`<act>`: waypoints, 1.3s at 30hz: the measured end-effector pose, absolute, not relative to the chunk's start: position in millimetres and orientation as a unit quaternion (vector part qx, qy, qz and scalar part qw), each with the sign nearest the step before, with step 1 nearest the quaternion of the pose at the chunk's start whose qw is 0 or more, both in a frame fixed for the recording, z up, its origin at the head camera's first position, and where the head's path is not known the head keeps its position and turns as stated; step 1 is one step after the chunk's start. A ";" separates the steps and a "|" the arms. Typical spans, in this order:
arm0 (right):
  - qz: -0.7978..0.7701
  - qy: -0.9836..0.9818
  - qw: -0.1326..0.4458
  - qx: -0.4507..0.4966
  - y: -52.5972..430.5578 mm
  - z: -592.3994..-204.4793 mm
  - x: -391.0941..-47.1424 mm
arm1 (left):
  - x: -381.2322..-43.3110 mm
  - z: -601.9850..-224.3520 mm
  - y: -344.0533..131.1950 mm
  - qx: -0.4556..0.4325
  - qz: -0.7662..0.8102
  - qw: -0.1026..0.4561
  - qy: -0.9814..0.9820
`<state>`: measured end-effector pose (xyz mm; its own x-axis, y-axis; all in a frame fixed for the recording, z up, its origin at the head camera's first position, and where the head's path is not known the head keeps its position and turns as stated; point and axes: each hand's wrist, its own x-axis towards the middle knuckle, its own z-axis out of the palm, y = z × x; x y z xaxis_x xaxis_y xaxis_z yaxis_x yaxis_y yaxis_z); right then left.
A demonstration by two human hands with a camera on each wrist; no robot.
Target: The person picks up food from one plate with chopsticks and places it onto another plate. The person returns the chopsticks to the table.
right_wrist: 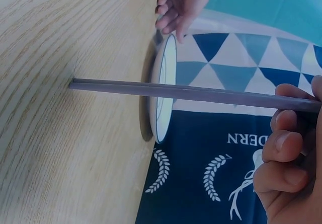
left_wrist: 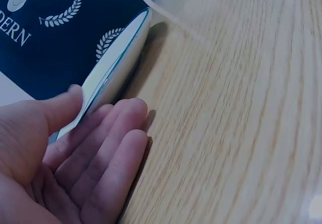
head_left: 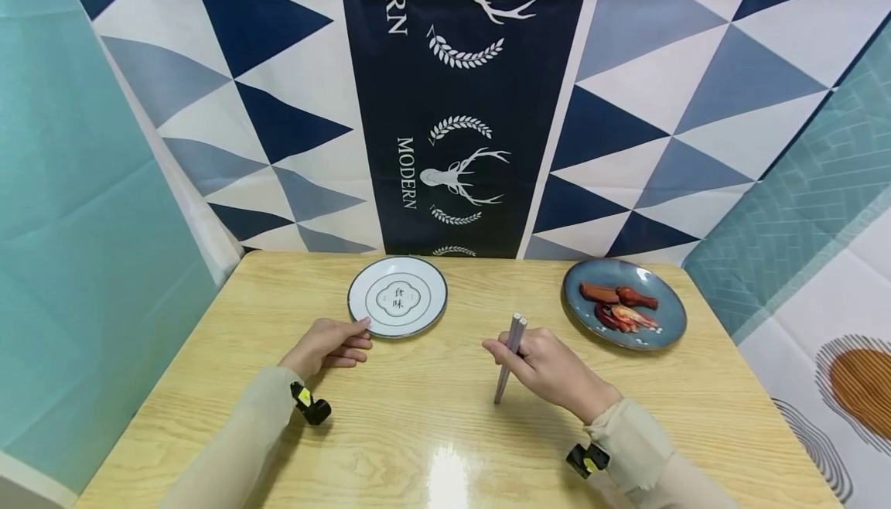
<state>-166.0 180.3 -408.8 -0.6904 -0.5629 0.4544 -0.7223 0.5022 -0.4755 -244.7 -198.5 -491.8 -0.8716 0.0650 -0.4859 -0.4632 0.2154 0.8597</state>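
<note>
The left hand point(head_left: 330, 345) is at the near left edge of a white dinner plate point(head_left: 397, 298), its grip pinching the rim: the thumb lies over the top of the edge and the index finger is beneath it, with the other fingers loosely bent just above the wood. The plate, edged with a dark line and printed at its middle with two Chinese characters in a lobed frame, is toward the far side of the pale wooden counter point(head_left: 418, 416), left of centre. The right hand point(head_left: 557, 366), nearer and to the right, has its grip closed around a pair of greyish-purple chopsticks point(right_wrist: 201, 92); they stand steeply, slightly tilted, pointing down, though whether their tips touch the wood cannot be told. At the far right of the counter, well apart from the white plate, sits a blue-grey plate point(head_left: 626, 275) bearing a brown strip point(head_left: 597, 292), a dark drumstick-like piece point(head_left: 636, 298) and reddish shellfish-like pieces point(head_left: 629, 318). Both arms wear pale beige sleeves point(head_left: 244, 424), with a small black camera at the left wrist point(head_left: 316, 411) and another at the right wrist point(head_left: 588, 459). Behind the counter's far edge hangs a backdrop of blue, navy and white triangles point(head_left: 612, 153), divided by a black band point(head_left: 459, 91) with white stag heads, leafy sprigs and the word MODERN.
</note>
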 end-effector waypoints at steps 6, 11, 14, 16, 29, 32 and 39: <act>0.326 -0.859 0.133 0.372 180.9 -409.3 -166.6 | -248.4 -488.5 -195.1 -0.133 0.617 0.233 0.740; 0.332 -0.855 0.141 0.372 181.4 -409.0 -166.4 | -249.5 -485.6 -194.7 -0.133 0.623 0.251 0.729; 0.334 -0.854 0.141 0.372 181.8 -408.8 -165.9 | -247.6 -484.9 -194.5 -0.133 0.618 0.257 0.731; 0.335 -0.854 0.141 0.372 182.1 -408.9 -165.6 | -245.8 -484.8 -194.1 -0.133 0.614 0.258 0.734; 0.344 -0.857 0.131 0.360 185.0 -408.1 -163.8 | -231.4 -487.3 -193.9 -0.141 0.619 0.257 0.729; 0.348 -0.856 0.129 0.359 185.4 -408.6 -163.4 | -228.1 -487.5 -193.8 -0.141 0.623 0.255 0.726; 0.351 -0.856 0.127 0.359 187.0 -412.4 -162.7 | -220.4 -489.0 -193.5 -0.145 0.622 0.249 0.728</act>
